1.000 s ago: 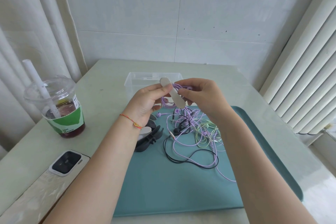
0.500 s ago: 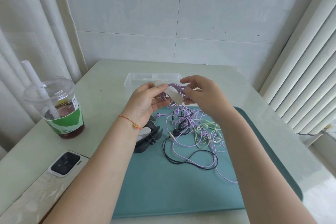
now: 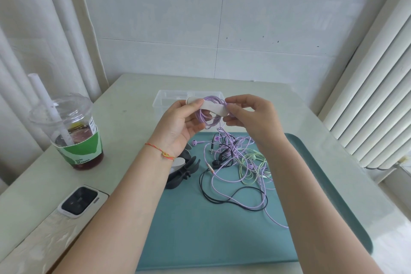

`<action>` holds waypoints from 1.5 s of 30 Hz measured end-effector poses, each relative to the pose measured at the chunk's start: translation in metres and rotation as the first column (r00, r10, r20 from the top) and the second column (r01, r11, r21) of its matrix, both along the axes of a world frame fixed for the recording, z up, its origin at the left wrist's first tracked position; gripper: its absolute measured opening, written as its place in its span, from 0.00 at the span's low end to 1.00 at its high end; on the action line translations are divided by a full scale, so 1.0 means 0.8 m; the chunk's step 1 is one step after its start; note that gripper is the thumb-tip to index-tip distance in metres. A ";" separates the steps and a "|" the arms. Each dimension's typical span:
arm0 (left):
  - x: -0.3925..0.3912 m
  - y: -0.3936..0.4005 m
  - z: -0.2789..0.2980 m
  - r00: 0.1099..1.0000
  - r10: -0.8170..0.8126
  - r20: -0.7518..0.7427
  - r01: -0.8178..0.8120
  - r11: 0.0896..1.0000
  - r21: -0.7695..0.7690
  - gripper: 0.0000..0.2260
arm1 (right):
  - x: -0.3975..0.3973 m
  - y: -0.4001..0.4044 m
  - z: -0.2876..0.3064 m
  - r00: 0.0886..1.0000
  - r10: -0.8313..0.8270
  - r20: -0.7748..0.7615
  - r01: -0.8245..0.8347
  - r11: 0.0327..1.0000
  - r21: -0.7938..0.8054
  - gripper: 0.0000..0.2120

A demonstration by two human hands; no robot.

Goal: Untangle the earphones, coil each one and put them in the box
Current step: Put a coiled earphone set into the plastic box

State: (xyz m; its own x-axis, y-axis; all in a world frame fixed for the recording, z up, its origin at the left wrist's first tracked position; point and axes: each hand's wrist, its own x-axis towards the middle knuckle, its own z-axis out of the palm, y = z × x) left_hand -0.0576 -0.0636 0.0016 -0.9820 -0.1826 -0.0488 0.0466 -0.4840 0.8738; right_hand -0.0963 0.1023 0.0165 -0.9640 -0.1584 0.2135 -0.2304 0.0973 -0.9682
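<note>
Earphones in three colours [image 3: 235,162], purple, black and green, lie tangled on our teal tray [image 3: 222,240]. Our left hand [image 3: 180,124] and right hand [image 3: 249,113] pinch one purple coil [image 3: 211,113] and one flat grey strap [image 3: 213,107] above one clear plastic box [image 3: 164,100].

There is one view only, from a camera worn on the person's head, looking forward and down over the teal tray [image 3: 329,184]. The tray sits close below the lens, both forearms reaching over it from the bottom edge. Beyond the tray the tiled wall [image 3: 222,18] fills the upper half.
</note>
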 end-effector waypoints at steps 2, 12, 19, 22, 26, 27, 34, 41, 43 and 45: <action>0.001 -0.001 0.002 1.000 -0.015 0.002 0.015 0.999 0.047 0.05 | 0.001 0.001 0.000 1.000 0.003 0.018 -0.002 0.998 -0.061 0.05; 0.003 0.008 0.004 1.000 -0.012 -0.015 0.013 0.999 0.049 0.06 | 0.000 -0.002 -0.002 1.000 -0.012 0.003 0.012 0.989 -0.148 0.05; 0.003 0.007 0.004 1.000 -0.017 -0.011 0.018 0.997 0.075 0.05 | -0.005 0.004 -0.001 0.998 0.050 0.026 -0.046 0.988 -0.145 0.07; 0.002 0.005 0.004 1.000 -0.013 -0.002 0.013 0.995 0.097 0.04 | -0.006 0.008 0.002 0.993 0.112 0.028 -0.107 0.986 -0.124 0.07; 0.002 0.006 0.003 0.999 -0.016 0.030 0.013 0.995 0.096 0.03 | -0.006 0.010 0.004 0.995 0.098 0.005 -0.097 0.994 -0.051 0.06; 0.002 0.006 0.002 0.999 -0.021 0.035 0.017 0.996 0.093 0.03 | -0.005 0.011 0.004 0.996 0.086 0.003 -0.085 0.995 -0.049 0.05; 0.003 0.004 0.003 0.998 -0.058 0.036 0.056 0.996 0.074 0.03 | -0.007 0.017 0.007 0.995 0.097 -0.020 -0.098 0.993 -0.058 0.08; -0.001 0.006 0.001 0.999 -0.027 0.037 0.022 0.992 0.124 0.03 | -0.005 0.017 0.009 0.991 0.106 -0.077 -0.105 0.994 0.018 0.07; -0.002 0.006 0.000 1.000 -0.001 0.028 -0.003 0.991 0.135 0.03 | -0.004 0.017 0.009 0.990 0.118 -0.080 -0.115 0.992 0.041 0.07; -0.002 0.006 0.000 0.999 0.030 0.018 -0.032 0.988 0.149 0.05 | -0.004 0.015 0.008 0.990 0.119 -0.080 -0.114 0.992 0.060 0.07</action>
State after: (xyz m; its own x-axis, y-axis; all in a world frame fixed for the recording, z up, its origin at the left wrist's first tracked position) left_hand -0.0596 -0.0585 0.0015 -0.9748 -0.2026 -0.0929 0.0507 -0.6072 0.7929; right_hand -0.0994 0.1139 0.0226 -0.9175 -0.2826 0.2800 -0.3228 0.1176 -0.9391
